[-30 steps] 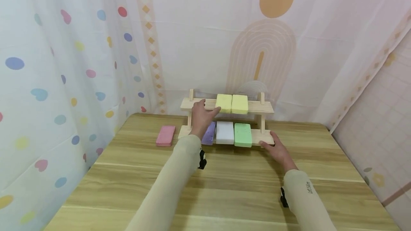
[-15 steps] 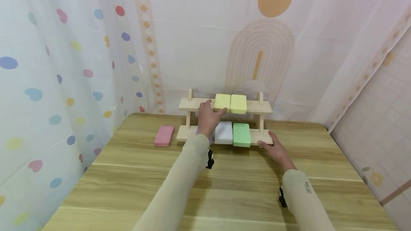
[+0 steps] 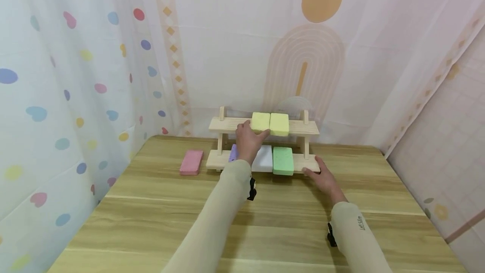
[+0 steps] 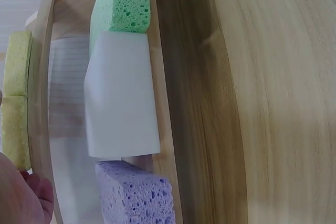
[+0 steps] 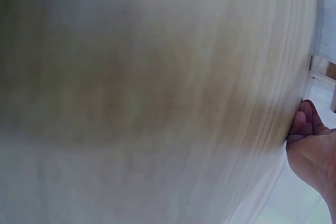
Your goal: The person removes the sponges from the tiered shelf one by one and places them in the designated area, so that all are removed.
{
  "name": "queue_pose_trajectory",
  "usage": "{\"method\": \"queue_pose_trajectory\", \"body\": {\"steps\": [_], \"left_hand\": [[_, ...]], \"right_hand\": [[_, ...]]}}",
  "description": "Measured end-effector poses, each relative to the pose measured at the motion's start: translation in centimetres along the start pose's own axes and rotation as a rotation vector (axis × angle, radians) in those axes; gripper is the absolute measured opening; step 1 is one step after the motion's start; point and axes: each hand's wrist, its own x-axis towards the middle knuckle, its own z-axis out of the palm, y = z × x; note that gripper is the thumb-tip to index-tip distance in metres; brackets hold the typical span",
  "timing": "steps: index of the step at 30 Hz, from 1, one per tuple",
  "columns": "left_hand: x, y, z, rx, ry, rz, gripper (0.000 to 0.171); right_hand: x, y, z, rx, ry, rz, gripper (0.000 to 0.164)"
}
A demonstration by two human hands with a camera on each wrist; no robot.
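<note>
A two-tier wooden display rack point(image 3: 305, 128) stands at the back of the table. Two yellow sponges lie side by side on its upper shelf. My left hand point(image 3: 249, 141) pinches the left yellow sponge point(image 3: 260, 120), thumb along the front and fingers at its left end. The right yellow sponge point(image 3: 279, 123) sits against it. On the lower shelf are a purple sponge point(image 4: 137, 195), a white sponge point(image 4: 123, 95) and a green sponge point(image 3: 283, 160); my left hand partly hides the purple and white ones in the head view. My right hand point(image 3: 323, 177) grips the lower shelf's right end.
A pink sponge point(image 3: 191, 162) lies on the wooden table point(image 3: 288, 226), left of the rack. Behind the table hangs a patterned curtain point(image 3: 227, 54), with a dotted curtain point(image 3: 49, 138) along the left side.
My left hand has moved right along the upper shelf, from the left of the yellow sponges onto the left one. My right hand stays on the rack's end. The view has shifted slightly.
</note>
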Motion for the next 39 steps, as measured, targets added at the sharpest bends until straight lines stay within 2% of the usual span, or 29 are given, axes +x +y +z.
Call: {"method": "queue_pose_trajectory", "body": {"steps": [16,26,39], "left_hand": [[0.2,-0.2,0.3,0.103,0.058,-0.001,0.084],[0.2,-0.7,-0.3,0.065,0.049,-0.002,0.084],[0.3,-1.1,-1.1,0.072,0.067,0.033,0.077]], "right_hand": [[0.1,-0.4,0.3,0.014,0.001,0.009,0.09],[0.4,-0.4,0.5,0.015,0.003,0.002,0.09],[0.5,0.4,-0.6,-0.007,-0.014,0.002,0.093]]}}
